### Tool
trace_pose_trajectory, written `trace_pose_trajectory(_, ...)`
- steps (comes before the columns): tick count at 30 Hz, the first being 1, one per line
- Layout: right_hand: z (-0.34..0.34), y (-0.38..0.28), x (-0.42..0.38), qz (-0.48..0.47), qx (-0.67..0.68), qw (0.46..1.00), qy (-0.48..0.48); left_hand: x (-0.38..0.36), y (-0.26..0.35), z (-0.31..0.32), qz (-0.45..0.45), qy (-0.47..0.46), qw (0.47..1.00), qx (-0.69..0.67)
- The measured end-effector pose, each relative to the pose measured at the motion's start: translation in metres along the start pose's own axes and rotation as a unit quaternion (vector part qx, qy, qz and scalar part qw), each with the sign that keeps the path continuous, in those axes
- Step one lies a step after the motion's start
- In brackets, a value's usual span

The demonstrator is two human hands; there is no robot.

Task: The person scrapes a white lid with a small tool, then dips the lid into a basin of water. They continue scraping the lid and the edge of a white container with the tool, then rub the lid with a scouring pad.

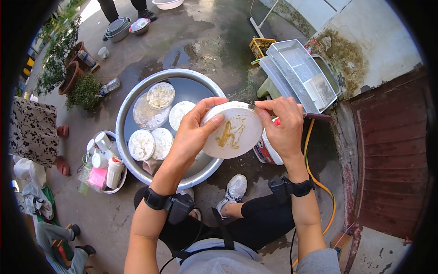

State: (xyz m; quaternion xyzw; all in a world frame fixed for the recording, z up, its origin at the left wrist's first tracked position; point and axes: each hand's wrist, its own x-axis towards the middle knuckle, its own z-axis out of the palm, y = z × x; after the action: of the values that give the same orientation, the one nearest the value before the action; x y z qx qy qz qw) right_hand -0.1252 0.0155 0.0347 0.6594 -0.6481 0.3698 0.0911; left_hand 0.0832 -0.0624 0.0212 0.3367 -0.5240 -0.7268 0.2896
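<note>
My left hand (194, 130) grips the left edge of a round white lid (242, 132) with yellow-brown smears on its face. At the lid's upper right edge, my right hand (283, 125) pinches a knife, its dark handle (318, 117) sticking out to the right and a bit of blade touching the rim. Below and left of the lid stands a wide metal basin (122, 137) with water in it. Several dirty round lids lie inside, among them one at the top (160, 95) and one at the lower left (141, 145). A brownish cloth (149, 166) is near the basin's lower edge.
A red-and-white jug (269, 148) stands beyond my right hand. Clear plastic bins (299, 73) lean by the wall, with an orange hose (319, 182) below. A bowl of cups (119, 186) sits left of the basin. Other people's legs show at the top and lower left.
</note>
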Motion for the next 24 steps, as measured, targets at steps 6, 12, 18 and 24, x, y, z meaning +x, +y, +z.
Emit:
trace_pose_trajectory(6, 0.002, -0.011, 0.003, -0.004, 0.026, 0.999, -0.018, -0.002, -0.006, 0.006, 0.025, 0.000, 0.999, 0.024)
trace_pose_trajectory(12, -0.003, -0.001, 0.000, 0.005, 0.014, 1.000, -0.020, -0.004, 0.002, 0.006, 0.050, 0.020, 0.998, 0.040)
trace_pose_trajectory(18, 0.005, -0.014, 0.003, -0.017, 0.048, 0.999, -0.017, -0.002, -0.011, 0.010, 0.079, 0.012, 0.995, 0.061)
trace_pose_trajectory(24, 0.002, -0.008, 0.000, -0.003, 0.021, 1.000, -0.022, -0.004, -0.004, 0.009, 0.085, 0.021, 0.993, 0.077)
